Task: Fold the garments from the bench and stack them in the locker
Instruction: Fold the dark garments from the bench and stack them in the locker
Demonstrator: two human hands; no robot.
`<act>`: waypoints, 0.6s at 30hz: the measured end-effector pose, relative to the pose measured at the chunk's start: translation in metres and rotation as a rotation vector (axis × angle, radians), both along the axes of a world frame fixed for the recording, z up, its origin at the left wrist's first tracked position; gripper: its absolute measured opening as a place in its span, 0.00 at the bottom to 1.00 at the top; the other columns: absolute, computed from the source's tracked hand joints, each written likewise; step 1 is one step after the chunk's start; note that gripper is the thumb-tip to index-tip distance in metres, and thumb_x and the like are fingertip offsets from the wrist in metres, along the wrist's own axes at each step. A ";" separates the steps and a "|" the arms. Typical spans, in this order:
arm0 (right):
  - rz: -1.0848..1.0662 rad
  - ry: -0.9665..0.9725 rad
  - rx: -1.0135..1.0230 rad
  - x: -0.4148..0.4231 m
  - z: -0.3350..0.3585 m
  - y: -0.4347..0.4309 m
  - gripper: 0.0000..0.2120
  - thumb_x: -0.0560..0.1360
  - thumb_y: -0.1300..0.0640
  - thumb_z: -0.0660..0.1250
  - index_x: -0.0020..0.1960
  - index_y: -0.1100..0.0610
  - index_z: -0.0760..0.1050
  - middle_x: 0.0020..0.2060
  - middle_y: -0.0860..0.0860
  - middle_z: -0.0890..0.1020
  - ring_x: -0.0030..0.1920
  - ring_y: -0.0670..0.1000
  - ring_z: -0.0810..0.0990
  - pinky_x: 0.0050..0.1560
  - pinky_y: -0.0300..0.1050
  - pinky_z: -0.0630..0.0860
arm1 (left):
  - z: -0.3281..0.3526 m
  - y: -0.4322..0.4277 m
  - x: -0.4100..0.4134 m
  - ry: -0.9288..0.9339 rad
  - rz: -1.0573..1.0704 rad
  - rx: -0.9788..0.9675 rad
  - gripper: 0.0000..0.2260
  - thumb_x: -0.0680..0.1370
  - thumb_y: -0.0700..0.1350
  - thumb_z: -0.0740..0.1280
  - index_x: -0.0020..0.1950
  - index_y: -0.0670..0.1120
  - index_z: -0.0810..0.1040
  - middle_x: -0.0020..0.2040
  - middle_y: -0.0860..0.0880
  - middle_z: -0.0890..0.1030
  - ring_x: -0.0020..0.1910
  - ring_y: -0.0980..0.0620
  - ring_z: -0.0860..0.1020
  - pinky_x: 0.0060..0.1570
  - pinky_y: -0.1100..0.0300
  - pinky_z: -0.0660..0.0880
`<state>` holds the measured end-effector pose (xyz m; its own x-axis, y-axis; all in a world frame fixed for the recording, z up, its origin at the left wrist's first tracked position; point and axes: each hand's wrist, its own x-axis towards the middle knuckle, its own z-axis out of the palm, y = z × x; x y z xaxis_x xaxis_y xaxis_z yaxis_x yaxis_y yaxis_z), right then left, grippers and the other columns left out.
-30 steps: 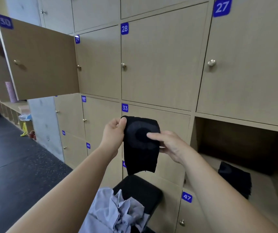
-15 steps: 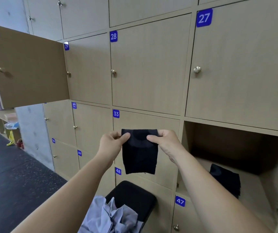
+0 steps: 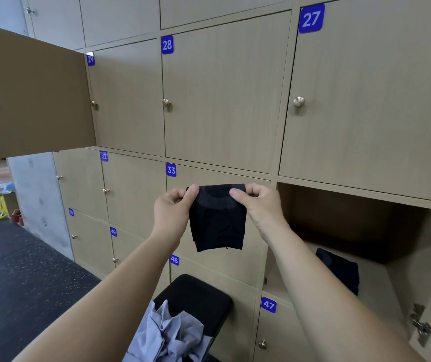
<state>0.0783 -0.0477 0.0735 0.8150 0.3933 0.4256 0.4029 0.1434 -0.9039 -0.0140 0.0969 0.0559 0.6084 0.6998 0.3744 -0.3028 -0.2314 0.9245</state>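
At far left a locker door (image 3: 34,95) stands swung open, well apart from the hands. Low in the middle, a black padded bench (image 3: 204,291) holds a crumpled grey garment (image 3: 167,333). Above the bench, the left hand (image 3: 172,212) pinches the top left corner of a small folded black garment (image 3: 218,226) between thumb and curled fingers. The right hand (image 3: 258,207) pinches the top right corner the same way. The piece hangs straight down from both hands, a little taller than wide, in front of closed door 33 (image 3: 219,175). To the right, near the right hand, the open locker (image 3: 392,283) holds another folded black item (image 3: 339,270) on its floor. The right hand is nearer; the locker's left upright lies between, and there looks to be free room above the stack
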 end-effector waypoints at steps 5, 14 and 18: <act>-0.049 -0.020 0.019 0.003 -0.003 -0.002 0.05 0.73 0.61 0.72 0.38 0.60 0.81 0.38 0.58 0.84 0.37 0.50 0.80 0.38 0.44 0.77 | -0.004 -0.001 0.006 -0.009 0.010 -0.026 0.20 0.78 0.52 0.68 0.43 0.34 0.77 0.36 0.44 0.78 0.37 0.50 0.76 0.48 0.45 0.78; -0.079 0.044 0.082 0.008 -0.003 0.003 0.12 0.73 0.57 0.72 0.40 0.68 0.79 0.35 0.59 0.81 0.36 0.52 0.77 0.37 0.46 0.73 | -0.011 -0.006 0.000 0.011 -0.292 0.012 0.11 0.80 0.48 0.66 0.60 0.45 0.76 0.52 0.48 0.84 0.52 0.51 0.83 0.51 0.54 0.80; -0.066 0.030 0.050 0.010 -0.006 0.005 0.11 0.73 0.56 0.72 0.36 0.61 0.78 0.33 0.55 0.80 0.35 0.50 0.77 0.35 0.43 0.72 | -0.012 -0.008 0.004 -0.002 -0.142 0.005 0.07 0.81 0.47 0.65 0.49 0.47 0.81 0.44 0.50 0.85 0.45 0.54 0.83 0.44 0.60 0.80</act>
